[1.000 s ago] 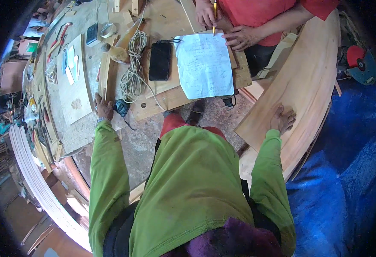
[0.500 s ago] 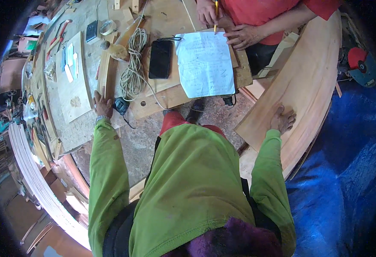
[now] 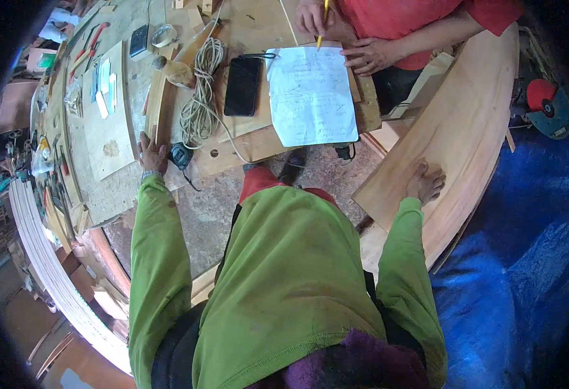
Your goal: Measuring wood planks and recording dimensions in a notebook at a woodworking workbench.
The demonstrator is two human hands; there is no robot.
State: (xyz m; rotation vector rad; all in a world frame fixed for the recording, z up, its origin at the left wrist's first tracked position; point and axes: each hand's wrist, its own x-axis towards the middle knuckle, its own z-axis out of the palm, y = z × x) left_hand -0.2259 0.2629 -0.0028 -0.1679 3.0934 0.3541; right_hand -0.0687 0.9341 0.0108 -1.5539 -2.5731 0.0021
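At far left, long white strips [image 3: 57, 272] curve past the side of the desk [image 3: 117, 200]. On the desk, a pale panel [image 3: 108, 123] lies left of the person's left hand [image 3: 153, 155]. That grip is slack, fingers slightly apart, the hand resting at the desk's near edge by the end of a wooden strip [image 3: 159, 107]; whether the fingertips press on the strip I cannot tell. The left forearm reaches nearly straight up from below, sleeve ending at the wrist. Just right of the hand, a tape measure [image 3: 181, 155] sits at the edge, below a coiled cord [image 3: 201, 97]. A black phone [image 3: 242, 87] and a written sheet [image 3: 314, 97] follow; a co-worker's hand [image 3: 312, 18] holds a yellow pencil [image 3: 324, 23] at the sheet's top.

Below the desk's edge, open floor [image 3: 206, 223] shows beside the person's body. Further right, a broad wooden board [image 3: 460, 117] slants up and away, its lower end near the person's right arm. The right hand [image 3: 430, 183] lies on it palm down, fingers spread, clamped on nothing, the forearm nearly upright. Beyond the board's outer edge spreads a blue tarp [image 3: 505, 259].
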